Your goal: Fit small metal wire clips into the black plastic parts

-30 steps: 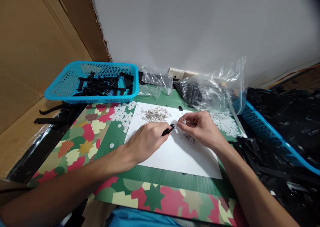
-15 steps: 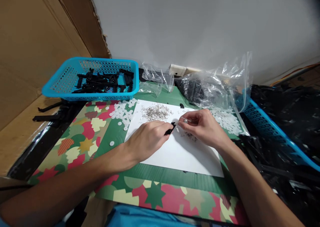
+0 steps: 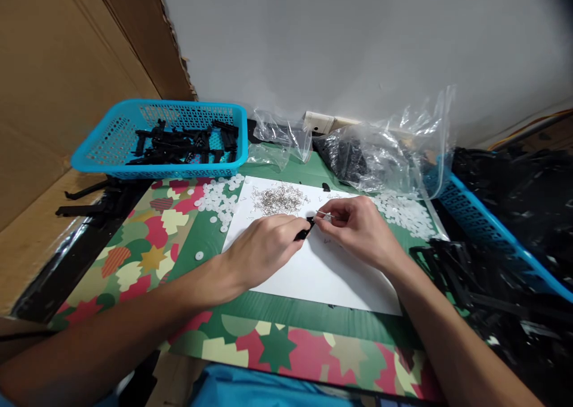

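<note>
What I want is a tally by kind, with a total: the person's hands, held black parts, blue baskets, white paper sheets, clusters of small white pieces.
Hands: 2, left hand and right hand
Held black part: 1
Blue baskets: 2, left basket and right basket
White paper sheet: 1
White clusters: 2, left cluster and right cluster
Total: 8

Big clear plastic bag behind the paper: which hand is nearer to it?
Right. The right hand is just in front of the bag, over the paper; the left hand is farther off, toward its front left.
</note>
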Demonstrator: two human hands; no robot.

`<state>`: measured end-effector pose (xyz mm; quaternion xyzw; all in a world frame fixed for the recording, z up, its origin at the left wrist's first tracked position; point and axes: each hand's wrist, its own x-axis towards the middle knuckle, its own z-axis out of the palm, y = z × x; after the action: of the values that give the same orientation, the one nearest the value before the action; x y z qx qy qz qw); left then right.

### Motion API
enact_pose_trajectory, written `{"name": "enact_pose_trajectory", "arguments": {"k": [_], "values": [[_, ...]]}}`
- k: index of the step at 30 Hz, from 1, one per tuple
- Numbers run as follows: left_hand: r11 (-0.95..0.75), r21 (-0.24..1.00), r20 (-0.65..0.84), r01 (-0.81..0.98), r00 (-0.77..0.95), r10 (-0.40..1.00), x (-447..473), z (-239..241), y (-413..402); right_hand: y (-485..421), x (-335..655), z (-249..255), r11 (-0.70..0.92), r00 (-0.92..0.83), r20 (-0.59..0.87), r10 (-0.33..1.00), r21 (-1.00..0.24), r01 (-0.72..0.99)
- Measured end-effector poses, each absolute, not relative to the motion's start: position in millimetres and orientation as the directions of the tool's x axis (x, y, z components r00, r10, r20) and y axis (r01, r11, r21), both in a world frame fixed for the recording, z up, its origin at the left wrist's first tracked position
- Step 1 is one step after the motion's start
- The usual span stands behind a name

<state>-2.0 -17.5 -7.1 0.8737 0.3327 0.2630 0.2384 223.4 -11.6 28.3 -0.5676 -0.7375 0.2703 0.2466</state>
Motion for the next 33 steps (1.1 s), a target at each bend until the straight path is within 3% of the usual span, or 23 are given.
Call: {"name": "enact_pose_trajectory", "arguments": {"k": [11,18,22,27,33], "values": [[-0.682,0.571,0.323,0.458,0.638,0.699,-1.9,-6.5,-18.6,-12.9,221.1,24.1,0.222,-0.254,0.057,0.966,-0.688,0.691],[-0.698,0.537,0.350,0.474,0.628,0.695,-1.7,-8.9,-17.6,-12.1,235.9,36.3,0.173,-0.291,-0.068,0.954,-0.665,0.726],[-0.718,0.510,0.360,0.474,0.640,0.679,-2.0,-8.8,-18.1,-11.6,247.7,35.7,0.184,-0.208,0.045,0.977,-0.673,0.716],[-0.736,0.467,0.343,0.490,0.667,0.661,-2.7,-6.0,-19.4,-13.0,240.2,24.9,0.210,-0.156,0.150,0.976,-0.836,0.507],[-0.741,0.461,0.328,0.488,0.682,0.653,-2.8,-5.7,-18.8,-16.3,219.3,14.9,0.040,-0.156,0.023,0.987,-0.993,0.108]]}}
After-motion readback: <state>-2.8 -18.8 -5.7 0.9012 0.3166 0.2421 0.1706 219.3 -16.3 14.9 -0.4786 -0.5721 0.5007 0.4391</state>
